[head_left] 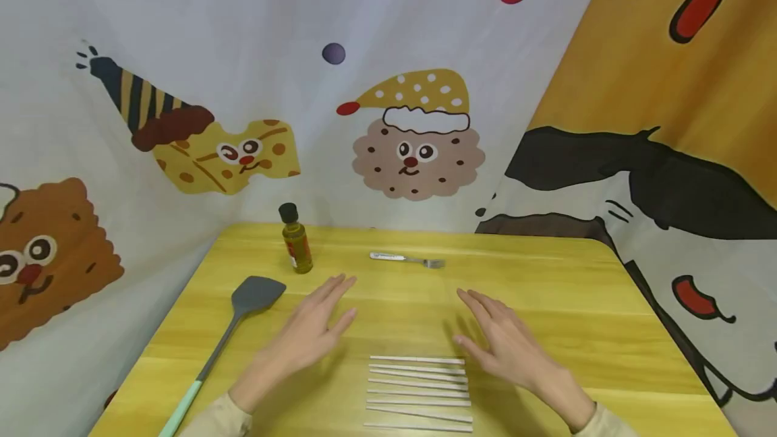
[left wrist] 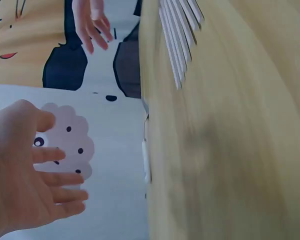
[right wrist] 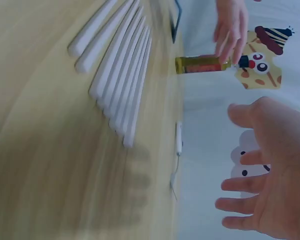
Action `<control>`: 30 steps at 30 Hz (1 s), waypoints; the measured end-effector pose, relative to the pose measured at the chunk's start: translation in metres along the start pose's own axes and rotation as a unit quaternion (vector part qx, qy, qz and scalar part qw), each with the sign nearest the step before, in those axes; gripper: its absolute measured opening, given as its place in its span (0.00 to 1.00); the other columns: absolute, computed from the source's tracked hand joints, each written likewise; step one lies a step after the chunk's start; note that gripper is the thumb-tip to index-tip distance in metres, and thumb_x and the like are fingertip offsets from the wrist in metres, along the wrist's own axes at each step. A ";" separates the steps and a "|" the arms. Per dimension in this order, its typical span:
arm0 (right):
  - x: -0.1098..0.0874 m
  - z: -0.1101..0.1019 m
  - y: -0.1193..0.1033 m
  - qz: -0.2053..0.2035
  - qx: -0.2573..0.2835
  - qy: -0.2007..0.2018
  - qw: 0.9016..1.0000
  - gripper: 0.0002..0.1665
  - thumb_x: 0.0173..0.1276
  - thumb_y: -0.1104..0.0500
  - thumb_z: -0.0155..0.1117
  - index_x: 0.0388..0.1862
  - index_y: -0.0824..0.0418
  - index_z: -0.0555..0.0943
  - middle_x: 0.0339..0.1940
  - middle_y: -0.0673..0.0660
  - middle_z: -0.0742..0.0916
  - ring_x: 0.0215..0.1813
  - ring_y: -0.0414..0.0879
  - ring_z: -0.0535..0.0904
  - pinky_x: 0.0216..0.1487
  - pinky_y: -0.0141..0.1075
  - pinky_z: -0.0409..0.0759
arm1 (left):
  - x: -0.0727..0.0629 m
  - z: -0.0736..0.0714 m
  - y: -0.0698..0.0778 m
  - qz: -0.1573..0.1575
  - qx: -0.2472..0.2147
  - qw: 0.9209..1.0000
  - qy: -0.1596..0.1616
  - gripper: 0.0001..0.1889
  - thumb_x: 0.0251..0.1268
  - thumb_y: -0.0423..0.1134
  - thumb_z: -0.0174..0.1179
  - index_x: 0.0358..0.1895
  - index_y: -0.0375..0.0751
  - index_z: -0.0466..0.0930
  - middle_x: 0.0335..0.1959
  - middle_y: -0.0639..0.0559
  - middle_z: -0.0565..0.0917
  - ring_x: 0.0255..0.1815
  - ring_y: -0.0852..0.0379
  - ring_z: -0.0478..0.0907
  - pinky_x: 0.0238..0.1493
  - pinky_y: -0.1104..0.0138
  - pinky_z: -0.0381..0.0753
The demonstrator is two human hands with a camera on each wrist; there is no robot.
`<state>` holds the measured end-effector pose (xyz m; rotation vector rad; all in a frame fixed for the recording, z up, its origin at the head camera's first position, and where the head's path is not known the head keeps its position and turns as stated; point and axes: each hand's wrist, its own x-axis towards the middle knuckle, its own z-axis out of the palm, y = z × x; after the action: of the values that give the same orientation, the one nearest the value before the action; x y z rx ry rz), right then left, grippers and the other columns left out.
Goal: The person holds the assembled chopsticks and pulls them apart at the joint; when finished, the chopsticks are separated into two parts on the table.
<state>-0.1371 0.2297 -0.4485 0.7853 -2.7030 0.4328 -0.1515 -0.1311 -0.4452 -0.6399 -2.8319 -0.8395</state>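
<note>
Saw in the head view the left hand (head_left: pixel 306 332) and right hand (head_left: pixel 512 342) poised above the yellow worktop (head_left: pixel 564 288), with fingers extended and gripping nothing, to either side of the white chopsticks (head_left: pixel 419 393), with a white-handled fork (head_left: pixel 388 257) beyond and a green-handled spatula (head_left: pixel 220 346) and a black-capped oil bottle (head_left: pixel 298 248) to the left. Noted in the left wrist view the left hand with fingers spread, well apart from the chopsticks. Found in the right wrist view the right hand likewise spread and unladen, near chopsticks lying side by side on the worktop.
</note>
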 end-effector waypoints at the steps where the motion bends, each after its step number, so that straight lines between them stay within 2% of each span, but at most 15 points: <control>1: 0.000 0.002 -0.001 -0.004 0.010 0.007 1.000 0.46 0.66 0.45 0.72 0.77 0.60 0.65 0.68 0.68 0.78 0.64 0.66 0.78 0.61 0.63 0.77 | 0.001 0.003 0.001 -0.001 -0.020 1.000 -0.007 0.30 0.77 0.50 0.55 0.77 0.48 0.63 0.77 0.40 0.66 0.74 0.36 0.67 0.72 0.41 0.67; 6: 0.002 0.012 -0.007 -0.011 0.053 0.024 0.998 0.43 0.64 0.52 0.75 0.74 0.62 0.68 0.62 0.65 0.82 0.57 0.61 0.83 0.53 0.54 0.85 | 0.005 0.020 0.006 0.005 -0.095 0.994 -0.054 0.27 0.76 0.44 0.57 0.74 0.42 0.68 0.70 0.41 0.75 0.70 0.41 0.73 0.70 0.47 0.73; 10: 0.005 0.020 -0.009 -0.011 0.089 0.028 0.996 0.39 0.62 0.55 0.76 0.70 0.64 0.73 0.56 0.63 0.85 0.53 0.57 0.85 0.49 0.49 0.87 | 0.007 0.033 0.009 0.031 -0.126 0.988 -0.083 0.24 0.76 0.42 0.56 0.70 0.36 0.71 0.65 0.41 0.79 0.66 0.42 0.77 0.67 0.49 0.76; 16: 0.007 0.039 -0.012 -0.034 0.150 0.000 0.988 0.25 0.62 0.63 0.74 0.58 0.67 0.79 0.50 0.62 0.86 0.49 0.55 0.85 0.47 0.46 0.87 | 0.013 0.050 0.017 0.055 -0.126 0.984 -0.114 0.18 0.73 0.38 0.59 0.61 0.34 0.79 0.58 0.44 0.83 0.56 0.49 0.81 0.58 0.59 0.83; 22: 0.007 0.059 -0.017 -0.029 0.189 -0.051 0.980 0.14 0.62 0.65 0.74 0.46 0.64 0.82 0.43 0.56 0.86 0.42 0.48 0.83 0.42 0.37 0.87 | 0.023 0.070 0.025 0.065 -0.112 0.981 -0.143 0.11 0.69 0.37 0.64 0.51 0.39 0.84 0.46 0.51 0.85 0.44 0.63 0.80 0.47 0.74 0.81; 26: 0.006 0.066 -0.021 -0.021 0.200 -0.068 0.977 0.09 0.62 0.66 0.74 0.40 0.61 0.84 0.38 0.53 0.85 0.38 0.43 0.81 0.38 0.29 0.84 | 0.028 0.080 0.028 0.066 -0.102 0.981 -0.154 0.08 0.66 0.35 0.67 0.46 0.40 0.86 0.41 0.56 0.85 0.39 0.68 0.77 0.43 0.76 0.79; 30: 0.006 0.070 -0.021 -0.012 0.205 -0.073 0.976 0.07 0.61 0.67 0.74 0.37 0.60 0.84 0.35 0.51 0.84 0.36 0.36 0.78 0.36 0.26 0.81 | 0.030 0.088 0.029 0.060 -0.097 0.979 -0.166 0.06 0.63 0.36 0.69 0.42 0.44 0.86 0.36 0.61 0.83 0.36 0.69 0.76 0.42 0.77 0.79</control>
<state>-0.1436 0.1843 -0.5060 0.9888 -2.7693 0.9853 -0.1658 -0.0506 -0.4985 -1.0586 -2.9794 -1.0878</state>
